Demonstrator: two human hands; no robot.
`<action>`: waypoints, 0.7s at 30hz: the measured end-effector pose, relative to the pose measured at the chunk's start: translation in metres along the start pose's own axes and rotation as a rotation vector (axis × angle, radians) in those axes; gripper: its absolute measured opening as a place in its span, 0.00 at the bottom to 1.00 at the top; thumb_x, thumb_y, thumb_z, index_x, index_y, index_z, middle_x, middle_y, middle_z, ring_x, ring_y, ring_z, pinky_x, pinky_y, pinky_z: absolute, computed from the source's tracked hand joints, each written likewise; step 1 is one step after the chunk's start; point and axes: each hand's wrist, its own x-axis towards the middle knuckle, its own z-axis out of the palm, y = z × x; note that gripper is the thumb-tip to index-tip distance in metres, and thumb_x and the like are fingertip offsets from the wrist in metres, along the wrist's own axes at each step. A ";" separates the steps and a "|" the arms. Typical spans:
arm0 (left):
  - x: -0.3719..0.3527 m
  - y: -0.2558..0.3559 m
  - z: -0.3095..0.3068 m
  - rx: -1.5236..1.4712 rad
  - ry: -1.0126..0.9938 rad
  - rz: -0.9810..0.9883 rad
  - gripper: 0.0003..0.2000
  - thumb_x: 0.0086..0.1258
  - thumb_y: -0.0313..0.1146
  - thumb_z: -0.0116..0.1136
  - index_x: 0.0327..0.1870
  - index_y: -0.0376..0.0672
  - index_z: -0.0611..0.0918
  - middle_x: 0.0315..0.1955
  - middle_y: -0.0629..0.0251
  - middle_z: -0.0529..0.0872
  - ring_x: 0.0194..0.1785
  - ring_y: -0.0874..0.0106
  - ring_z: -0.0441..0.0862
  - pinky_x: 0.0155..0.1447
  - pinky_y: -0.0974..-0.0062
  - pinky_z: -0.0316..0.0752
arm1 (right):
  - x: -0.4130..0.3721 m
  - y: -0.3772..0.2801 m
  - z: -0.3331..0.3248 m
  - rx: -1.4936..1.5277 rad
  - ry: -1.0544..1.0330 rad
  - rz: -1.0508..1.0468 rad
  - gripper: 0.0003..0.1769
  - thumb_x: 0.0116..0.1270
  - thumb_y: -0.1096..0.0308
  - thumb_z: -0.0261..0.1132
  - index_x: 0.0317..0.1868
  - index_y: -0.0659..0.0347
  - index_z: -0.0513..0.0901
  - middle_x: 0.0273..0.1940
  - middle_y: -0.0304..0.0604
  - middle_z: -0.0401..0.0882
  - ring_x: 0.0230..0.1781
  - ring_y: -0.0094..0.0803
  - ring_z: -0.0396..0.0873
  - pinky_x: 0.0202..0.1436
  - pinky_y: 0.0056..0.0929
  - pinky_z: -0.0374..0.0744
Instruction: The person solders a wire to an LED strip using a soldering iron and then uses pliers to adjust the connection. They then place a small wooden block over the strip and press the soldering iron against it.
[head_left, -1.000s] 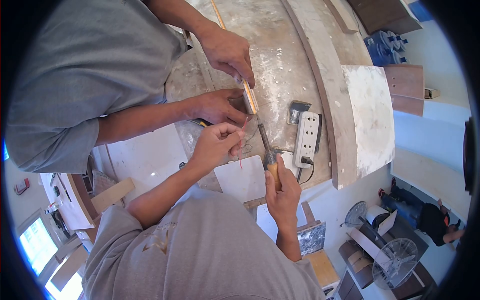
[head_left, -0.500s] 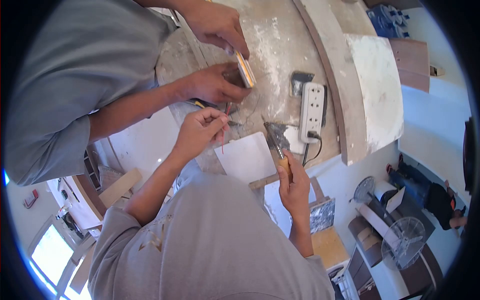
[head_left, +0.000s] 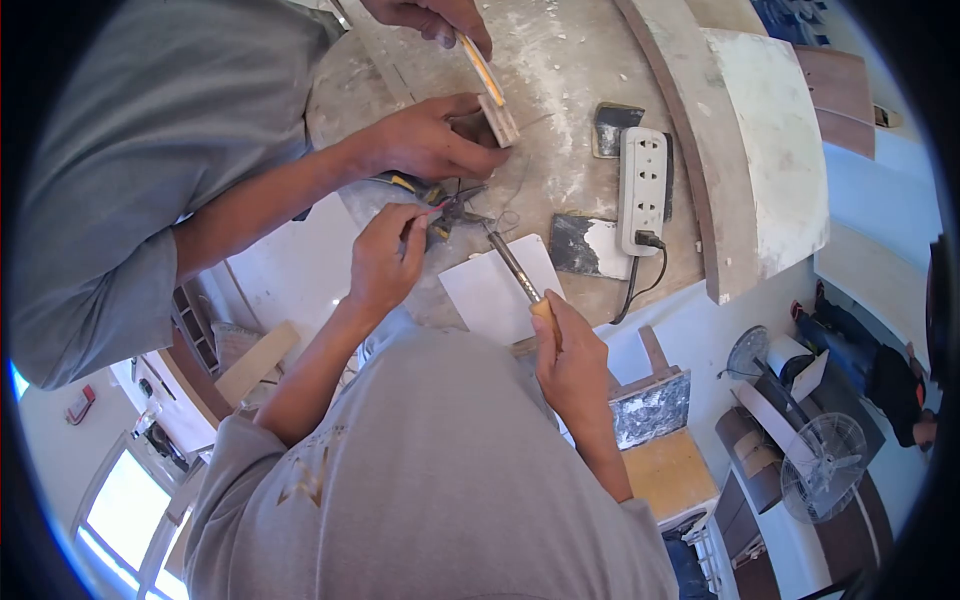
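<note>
My right hand (head_left: 575,355) is wrapped round the yellow handle of a soldering iron (head_left: 516,268), whose tip points up and left over the table. My left hand (head_left: 388,255) pinches a thin red wire (head_left: 437,209) between thumb and fingertips. Close by the wire and the iron's tip lie dark pliers (head_left: 458,208) with yellow-marked handles. Under the iron's barrel is a white sheet (head_left: 497,293) at the table's near edge. A thin dark wire (head_left: 511,217) curls beside the tip.
A co-worker's hands (head_left: 440,138) hold a strip and a small block at the left. To the right are a white power strip (head_left: 646,185) with a plug in it, dark sandpaper pieces (head_left: 575,240) and a curved board (head_left: 690,130). A fan (head_left: 822,468) stands beyond.
The soldering iron has moved left, bringing its tip close to the pliers and red wire. My left hand has shifted slightly. The co-worker's strip and block have come apart.
</note>
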 end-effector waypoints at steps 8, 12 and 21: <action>-0.007 -0.017 0.010 0.139 0.001 0.136 0.04 0.72 0.24 0.60 0.44 0.36 0.80 0.36 0.52 0.84 0.39 0.50 0.83 0.43 0.58 0.78 | 0.003 -0.013 0.008 -0.297 -0.155 0.063 0.23 0.78 0.61 0.61 0.66 0.65 0.77 0.33 0.52 0.82 0.27 0.53 0.84 0.28 0.49 0.81; -0.014 -0.015 0.009 0.144 0.037 0.159 0.04 0.73 0.24 0.59 0.44 0.36 0.79 0.36 0.52 0.84 0.39 0.50 0.83 0.44 0.58 0.79 | 0.013 -0.038 -0.002 -0.473 -0.210 0.102 0.24 0.77 0.60 0.62 0.67 0.64 0.77 0.32 0.50 0.81 0.27 0.51 0.84 0.27 0.48 0.81; -0.018 -0.018 0.006 -0.076 0.011 -0.028 0.04 0.72 0.24 0.61 0.44 0.36 0.81 0.38 0.52 0.85 0.40 0.50 0.83 0.45 0.59 0.79 | 0.016 -0.067 -0.021 -0.639 -0.107 -0.085 0.23 0.71 0.66 0.67 0.64 0.63 0.81 0.34 0.44 0.77 0.29 0.41 0.82 0.29 0.40 0.80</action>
